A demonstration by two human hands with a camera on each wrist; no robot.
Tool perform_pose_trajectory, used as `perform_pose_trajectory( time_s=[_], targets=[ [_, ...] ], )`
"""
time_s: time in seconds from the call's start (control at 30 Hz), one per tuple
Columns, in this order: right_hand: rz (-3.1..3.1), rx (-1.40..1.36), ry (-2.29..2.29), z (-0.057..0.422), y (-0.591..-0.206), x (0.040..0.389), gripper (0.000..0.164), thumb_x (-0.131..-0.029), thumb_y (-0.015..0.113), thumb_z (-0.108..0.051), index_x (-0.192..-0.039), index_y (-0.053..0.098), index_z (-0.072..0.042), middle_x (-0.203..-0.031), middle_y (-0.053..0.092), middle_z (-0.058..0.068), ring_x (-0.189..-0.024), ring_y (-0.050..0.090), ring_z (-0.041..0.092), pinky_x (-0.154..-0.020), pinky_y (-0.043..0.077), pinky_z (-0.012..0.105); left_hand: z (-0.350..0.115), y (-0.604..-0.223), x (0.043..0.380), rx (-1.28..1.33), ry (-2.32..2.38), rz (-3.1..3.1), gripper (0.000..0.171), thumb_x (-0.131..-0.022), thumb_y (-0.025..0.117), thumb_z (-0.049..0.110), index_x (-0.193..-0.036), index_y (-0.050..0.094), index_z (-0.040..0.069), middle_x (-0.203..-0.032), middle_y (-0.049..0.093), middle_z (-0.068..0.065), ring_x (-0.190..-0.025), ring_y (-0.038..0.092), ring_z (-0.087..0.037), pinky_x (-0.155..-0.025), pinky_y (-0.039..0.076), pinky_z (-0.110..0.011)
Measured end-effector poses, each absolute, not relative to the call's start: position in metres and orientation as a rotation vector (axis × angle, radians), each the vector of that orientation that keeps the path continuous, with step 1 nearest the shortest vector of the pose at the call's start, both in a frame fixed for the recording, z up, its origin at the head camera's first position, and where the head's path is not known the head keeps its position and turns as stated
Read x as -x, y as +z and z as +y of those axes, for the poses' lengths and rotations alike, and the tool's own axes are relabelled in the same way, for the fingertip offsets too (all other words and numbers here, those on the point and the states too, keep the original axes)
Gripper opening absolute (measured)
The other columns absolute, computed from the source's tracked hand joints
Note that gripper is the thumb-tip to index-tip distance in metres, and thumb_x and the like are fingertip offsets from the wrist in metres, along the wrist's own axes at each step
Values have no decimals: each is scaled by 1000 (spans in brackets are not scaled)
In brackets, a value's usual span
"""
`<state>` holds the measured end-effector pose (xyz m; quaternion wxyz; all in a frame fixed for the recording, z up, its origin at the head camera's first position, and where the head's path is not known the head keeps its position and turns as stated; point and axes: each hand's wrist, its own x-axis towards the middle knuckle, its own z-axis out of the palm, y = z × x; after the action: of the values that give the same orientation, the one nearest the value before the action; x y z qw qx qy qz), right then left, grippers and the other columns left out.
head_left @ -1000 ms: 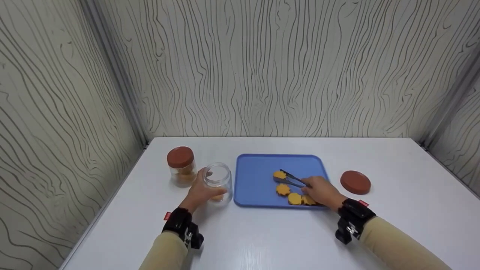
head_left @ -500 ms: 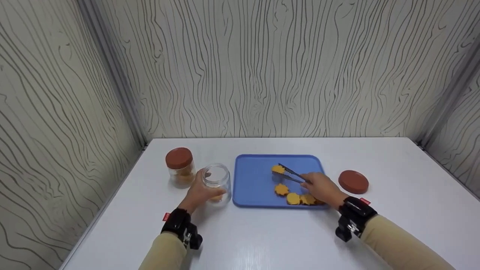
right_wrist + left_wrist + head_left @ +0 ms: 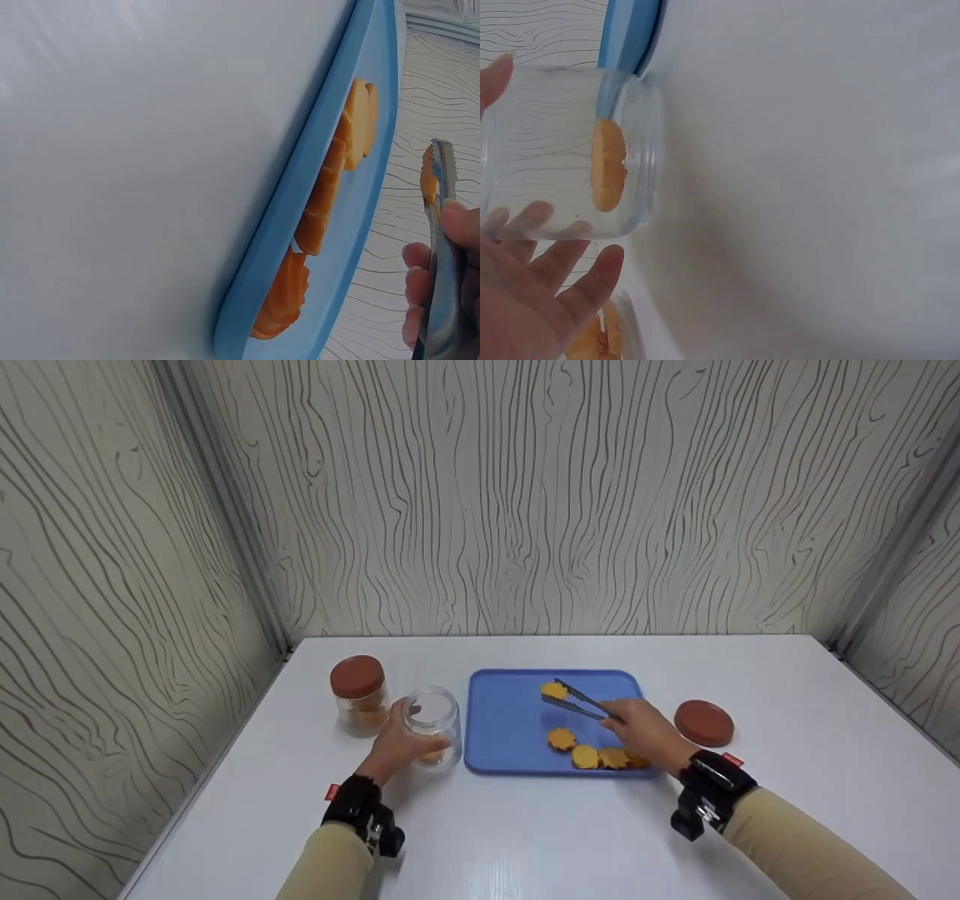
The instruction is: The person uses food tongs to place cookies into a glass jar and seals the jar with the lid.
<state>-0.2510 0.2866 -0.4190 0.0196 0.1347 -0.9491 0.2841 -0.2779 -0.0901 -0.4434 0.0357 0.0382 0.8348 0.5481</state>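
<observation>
My left hand (image 3: 397, 745) holds an upright clear jar (image 3: 453, 727) without a lid at the tray's left side, thumb and fingers on either side of it. A scalloped biscuit (image 3: 609, 165) lies at the jar's bottom in the left wrist view. In my right hand (image 3: 649, 733) are metal tongs (image 3: 571, 707), gripped by thumb and fingers. Their tips pinch a yellow-orange biscuit (image 3: 553, 690) above the blue tray (image 3: 499, 727). In the right wrist view this biscuit (image 3: 428, 177) shows between the serrated tips. Several biscuits (image 3: 585, 757) lie along the tray's near right edge.
A second jar (image 3: 349, 709) with a red-brown lid and biscuits inside stands left of the held jar. Another red-brown lid (image 3: 703, 723) lies flat on the white table (image 3: 525, 832) right of the tray. Patterned walls (image 3: 480, 510) enclose the back and sides.
The tongs and their biscuit have risen off the tray and moved slightly away from me. My left hand and its jar have stayed in place.
</observation>
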Motion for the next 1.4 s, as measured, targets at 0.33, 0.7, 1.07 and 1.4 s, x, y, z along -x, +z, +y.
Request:
perform_pose_trajectory(
  time_s=[0.33, 0.7, 1.07, 1.4],
  targets=[
    [-2924, -455, 923, 284, -412, 246, 35, -97, 57, -6, -128, 56, 11, -97, 63, 12, -72, 51, 17, -58, 40, 29, -90, -443, 278, -123, 1704, 2550, 99, -69, 88, 21, -146, 28, 2, -140, 44, -21, -126, 43, -36, -107, 32, -54],
    [-2920, -471, 919, 270, -406, 246, 34, -98, 56, -7, -127, 58, 10, -111, 66, 18, -87, 56, 23, -73, 47, 37, -90, -441, 276, -148, 1726, 2542, 99, -68, 88, 17, -145, 29, 0, -138, 46, -23, -125, 44, -36, -107, 32, -54],
    [-2823, -605, 920, 255, -396, 247, 33, -96, 56, -3, -126, 57, 13, -118, 63, 27, -104, 61, 35, -86, 50, 49, -90, -441, 278, -132, 1682, 2542, 96, -70, 87, 18, -145, 29, 3, -141, 43, -20, -127, 42, -34, -108, 31, -55],
    [-2768, -703, 918, 245, -393, 248, 32, -97, 55, -3, -124, 58, 12, -110, 66, 24, -83, 59, 24, -71, 46, 39, -89, -442, 280, -106, 1673, 2527, 96, -72, 86, 19, -147, 27, 5, -143, 42, -19, -128, 41, -34, -108, 30, -55]
  ],
)
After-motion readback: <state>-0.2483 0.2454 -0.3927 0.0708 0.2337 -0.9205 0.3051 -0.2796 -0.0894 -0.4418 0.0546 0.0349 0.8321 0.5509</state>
